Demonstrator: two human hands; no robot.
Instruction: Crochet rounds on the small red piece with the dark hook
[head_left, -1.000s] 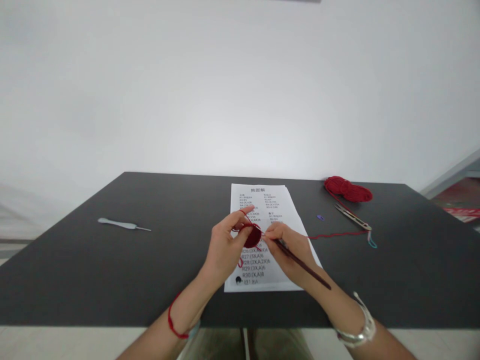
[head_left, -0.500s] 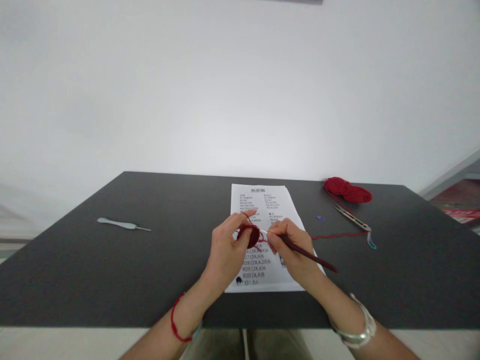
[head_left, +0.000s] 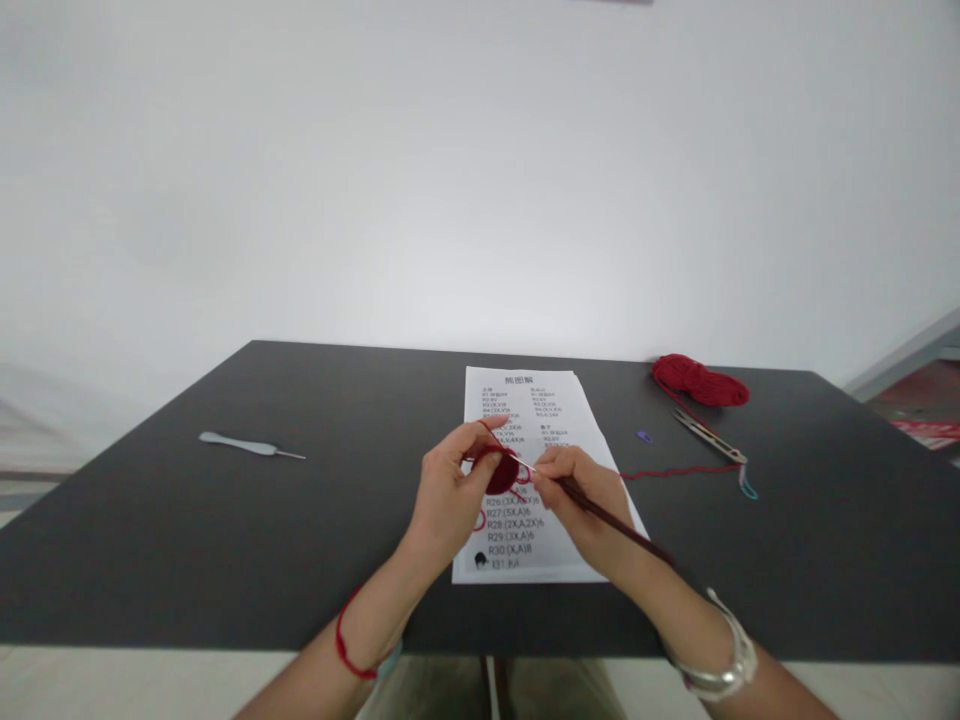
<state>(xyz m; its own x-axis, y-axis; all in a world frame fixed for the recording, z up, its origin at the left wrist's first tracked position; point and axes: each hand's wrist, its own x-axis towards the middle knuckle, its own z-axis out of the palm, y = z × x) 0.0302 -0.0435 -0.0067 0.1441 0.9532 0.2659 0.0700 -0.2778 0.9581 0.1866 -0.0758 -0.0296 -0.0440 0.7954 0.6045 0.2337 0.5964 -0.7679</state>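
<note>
Hands pinched in close: the left hand (head_left: pixel 448 495) steadies the red crochet piece (head_left: pixel 501 474) above the printed pattern (head_left: pixel 525 545); the right hand (head_left: pixel 592 500) grips the crochet hook (head_left: pixel 611 518), best angled shallowly (yarn lightly tensioned).

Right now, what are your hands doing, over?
Left hand pinching red crochet piece. Right hand gripping dark-handled hook, tip at the piece's edge. Printed sheet lies beneath; nothing blocking hook.

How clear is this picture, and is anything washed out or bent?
Head view: a pale glow brightens the middle of the wall; the sheet's smaller print is soft; dark crochet piece shows little stitch detail; heights look squashed.
</note>
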